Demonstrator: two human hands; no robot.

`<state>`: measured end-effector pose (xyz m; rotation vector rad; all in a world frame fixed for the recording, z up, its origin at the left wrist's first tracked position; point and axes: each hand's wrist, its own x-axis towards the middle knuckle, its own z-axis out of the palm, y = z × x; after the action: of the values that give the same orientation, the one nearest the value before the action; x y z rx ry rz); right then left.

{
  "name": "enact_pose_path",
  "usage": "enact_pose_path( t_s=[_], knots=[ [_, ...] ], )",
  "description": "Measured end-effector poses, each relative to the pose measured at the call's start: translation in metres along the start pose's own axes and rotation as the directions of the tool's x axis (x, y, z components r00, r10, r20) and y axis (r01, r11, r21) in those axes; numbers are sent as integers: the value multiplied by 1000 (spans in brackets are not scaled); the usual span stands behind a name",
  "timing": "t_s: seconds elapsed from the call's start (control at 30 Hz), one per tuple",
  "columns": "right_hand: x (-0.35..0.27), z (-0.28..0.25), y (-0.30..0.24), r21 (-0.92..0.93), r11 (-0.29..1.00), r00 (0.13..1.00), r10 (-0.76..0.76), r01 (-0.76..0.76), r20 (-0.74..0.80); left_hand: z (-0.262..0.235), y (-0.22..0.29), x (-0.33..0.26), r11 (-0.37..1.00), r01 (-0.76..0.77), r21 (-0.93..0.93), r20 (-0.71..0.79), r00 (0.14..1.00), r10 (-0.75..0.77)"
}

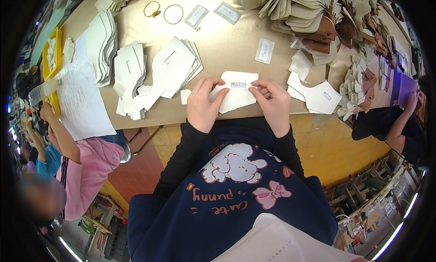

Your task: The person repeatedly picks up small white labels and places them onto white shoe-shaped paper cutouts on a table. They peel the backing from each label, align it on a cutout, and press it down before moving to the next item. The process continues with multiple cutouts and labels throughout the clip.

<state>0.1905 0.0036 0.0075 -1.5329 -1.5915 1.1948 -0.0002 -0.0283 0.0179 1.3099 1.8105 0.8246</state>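
Note:
My left hand (203, 104) and my right hand (274, 102) meet over the near edge of the table, closed on either side of a white cut piece (238, 103). A small printed label (238, 85) sits in the slot of that piece, between my fingertips. My left thumb and fingers grip the left side; my right thumb and forefinger press at the right end of the label. Just right of my right hand lie curved white pieces (321, 98), the top one with a label in its slot. A small white scrap (185, 97) lies beside my left hand.
Stacks of slotted white pieces (175, 62) stand left on the table. Label packets (264, 50) and rubber bands (173, 14) lie farther back. Beige and brown pieces (299, 17) are heaped at the right. A person in pink (91, 166) sits left; another person's arm (397, 126) is at right.

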Motion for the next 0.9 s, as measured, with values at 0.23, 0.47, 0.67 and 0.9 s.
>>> enact_pose_path(
  t_s=[0.23,0.47,0.67,0.9],
  knots=[
    [0,0,0,9,1000,1000,3,-3,3,0,1,0,1000,5,5,-2,1000,-5],
    [1,0,0,6,1000,1000,7,-7,6,-2,2,0,999,2,36,19,1000,-2],
    [1,0,-1,25,999,1000,25,-25,15,-2,3,1,998,17,53,29,999,-19],
    [1,-1,0,21,999,999,28,-29,20,-1,3,1,999,13,47,24,1000,-14]
  ],
)
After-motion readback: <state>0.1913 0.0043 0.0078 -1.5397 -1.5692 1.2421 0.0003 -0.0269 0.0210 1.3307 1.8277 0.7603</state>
